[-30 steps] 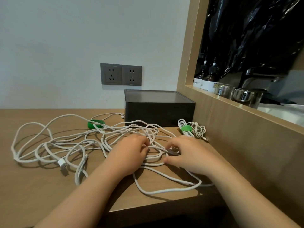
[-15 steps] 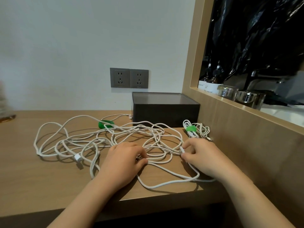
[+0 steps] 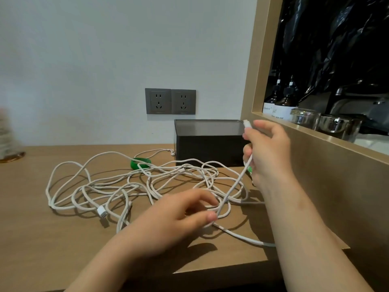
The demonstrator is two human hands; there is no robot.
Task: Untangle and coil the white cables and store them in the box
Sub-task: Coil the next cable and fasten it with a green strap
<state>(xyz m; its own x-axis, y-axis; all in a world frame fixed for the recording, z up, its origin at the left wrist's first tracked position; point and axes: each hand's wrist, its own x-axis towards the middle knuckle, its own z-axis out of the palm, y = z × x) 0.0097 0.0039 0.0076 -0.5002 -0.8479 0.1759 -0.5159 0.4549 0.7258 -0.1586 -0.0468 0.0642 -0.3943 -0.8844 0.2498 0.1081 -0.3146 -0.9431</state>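
A tangle of white cables (image 3: 130, 186) sprawls over the wooden desk (image 3: 42, 239). My right hand (image 3: 267, 152) is raised in front of the black box (image 3: 208, 142) and grips one cable near its white plug end (image 3: 246, 124), which sticks up above the fingers. That cable runs down taut to my left hand (image 3: 179, 220), which pinches it between thumb and fingers just above the desk. A second plug (image 3: 101, 212) lies at the tangle's near left. A small coiled cable with a green tie is mostly hidden behind my right hand.
A green ring tie (image 3: 140, 163) lies behind the tangle. Two grey wall sockets (image 3: 170, 101) sit above the box. A wooden partition (image 3: 336, 186) closes off the right side, with bottles (image 3: 282, 104) and glass jars (image 3: 305, 119) on its ledge. The desk's front edge is close to my arms.
My right hand has lifted a cable end from the desk up to box height, pulling the strand taut. My left hand shifted right and now pinches that strand.
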